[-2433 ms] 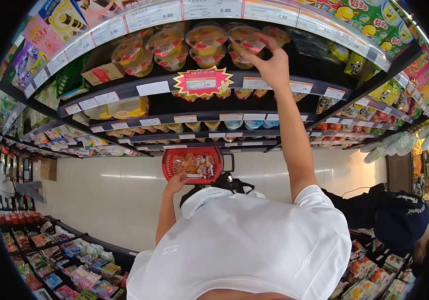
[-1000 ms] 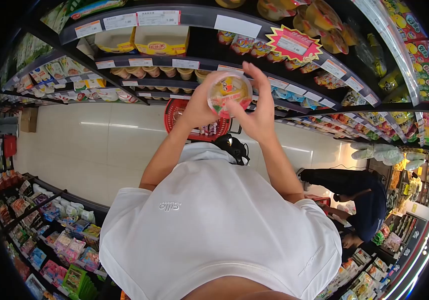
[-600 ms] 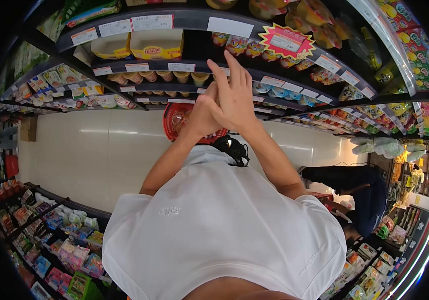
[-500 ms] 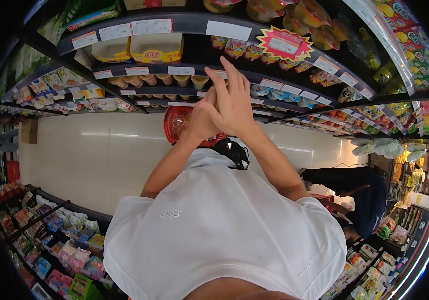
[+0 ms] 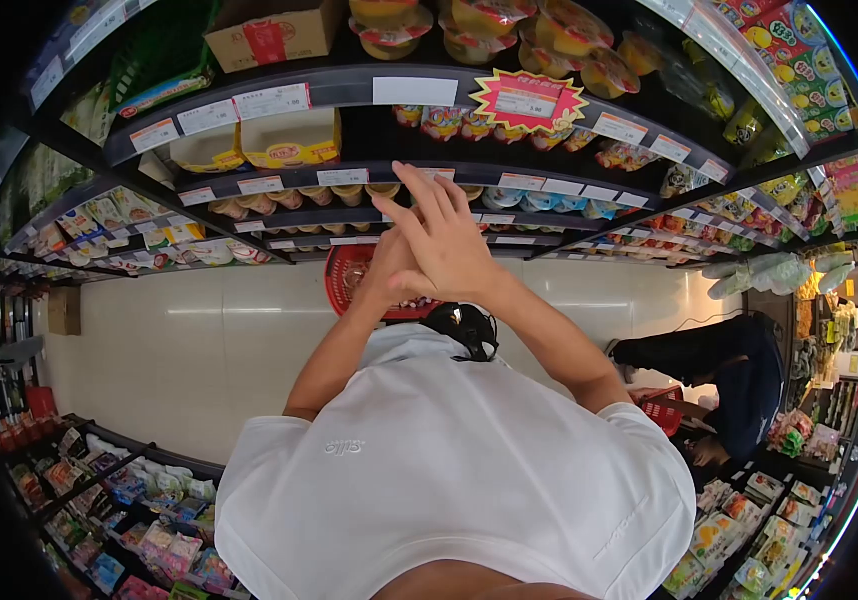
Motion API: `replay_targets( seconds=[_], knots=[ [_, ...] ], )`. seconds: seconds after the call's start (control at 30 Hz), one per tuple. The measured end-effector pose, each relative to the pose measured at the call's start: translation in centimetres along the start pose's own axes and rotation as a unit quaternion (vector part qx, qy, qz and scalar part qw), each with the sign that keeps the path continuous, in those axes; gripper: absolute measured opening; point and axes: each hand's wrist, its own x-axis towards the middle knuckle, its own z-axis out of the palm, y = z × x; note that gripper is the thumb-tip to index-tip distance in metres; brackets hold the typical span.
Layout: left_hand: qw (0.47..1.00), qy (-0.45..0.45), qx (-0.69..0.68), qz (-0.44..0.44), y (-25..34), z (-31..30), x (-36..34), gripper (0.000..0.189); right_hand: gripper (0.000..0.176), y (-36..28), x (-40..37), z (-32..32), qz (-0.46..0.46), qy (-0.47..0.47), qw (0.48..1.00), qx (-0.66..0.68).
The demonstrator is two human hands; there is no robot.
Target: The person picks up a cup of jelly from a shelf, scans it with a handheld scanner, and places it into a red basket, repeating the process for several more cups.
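My two hands are together in front of my chest, before the snack shelves. My right hand [image 5: 446, 250] lies across the other hand with its fingers stretched out and somewhat apart toward the shelf. Behind it, my left hand [image 5: 387, 272] shows its back and wrist, while its fingers are hidden; I cannot tell whether it holds anything. Below the hands, a red shopping basket [image 5: 334, 283] with plastic-wrapped goods inside shows partly behind them. Small cups [image 5: 306, 196] line the shelf just beyond my fingertips.
Opened yellow-white cartons [image 5: 292, 140] and jelly cups [image 5: 389, 35] fill the upper shelves, near a pink-and-yellow price sign [image 5: 529, 100]. To the right, a person in dark clothes [image 5: 749, 385] bends beside another red basket [image 5: 664, 410]. Packaged goods [image 5: 164, 545] stand behind me on the left.
The view has shifted, so the shelves sit differently in it. My hands appear slightly lower and further left, still together, with the right hand over the left.
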Motion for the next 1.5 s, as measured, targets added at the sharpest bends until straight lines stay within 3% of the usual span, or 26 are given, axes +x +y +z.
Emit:
replay_targets(
  seconds=[0.23,0.7,0.97,1.03,1.07,1.1,1.17,1.2,1.27,1.33,1.5],
  knots=[
    [0.998,0.028,-0.038,-0.029,0.3,-0.1,-0.1,0.050,0.096,-1.9,-0.3,-0.7,-0.075,-0.070,0.995,-0.012],
    [0.979,0.060,-0.183,-0.064,0.2,0.4,-0.4,0.049,0.089,-3.7,-0.5,-1.3,-0.101,-0.071,0.992,0.026],
    [0.957,0.068,-0.263,-0.107,0.2,1.1,-0.7,0.049,0.089,-5.9,-0.9,-0.5,-0.124,-0.048,0.978,0.164],
    [0.861,0.087,-0.453,-0.215,0.7,1.1,0.0,0.049,0.085,-6.2,-1.1,-0.3,-0.123,-0.048,0.959,0.250],
    [0.901,0.102,-0.387,-0.166,1.3,1.0,-0.1,0.050,0.085,-6.2,-1.0,-0.6,-0.123,-0.049,0.959,0.252],
    [0.901,0.104,-0.387,-0.168,2.3,0.3,0.1,0.050,0.082,-6.1,-1.0,-1.2,-0.137,-0.027,0.961,0.238],
    [0.824,0.079,-0.501,-0.253,3.5,-1.3,0.3,0.054,0.079,-5.3,-0.8,-2.5,-0.152,-0.007,0.962,0.225],
    [0.958,0.082,-0.263,-0.078,-1.9,1.0,-1.2,0.061,0.077,-4.4,-0.6,-3.2,-0.117,0.042,0.973,0.193],
    [0.972,0.080,-0.210,-0.064,-2.1,0.4,-1.0,0.066,0.075,-2.5,-0.1,-3.7,-0.082,0.090,0.980,0.161],
    [0.990,0.088,-0.113,-0.015,0.3,-0.8,0.0,0.079,0.076,-0.6,0.7,-3.7,0.007,0.130,0.991,0.026],
    [0.985,0.085,-0.140,-0.046,1.7,-0.2,-0.3,0.075,0.079,-0.8,1.3,-1.3,0.057,0.085,0.992,-0.075]
  ],
)
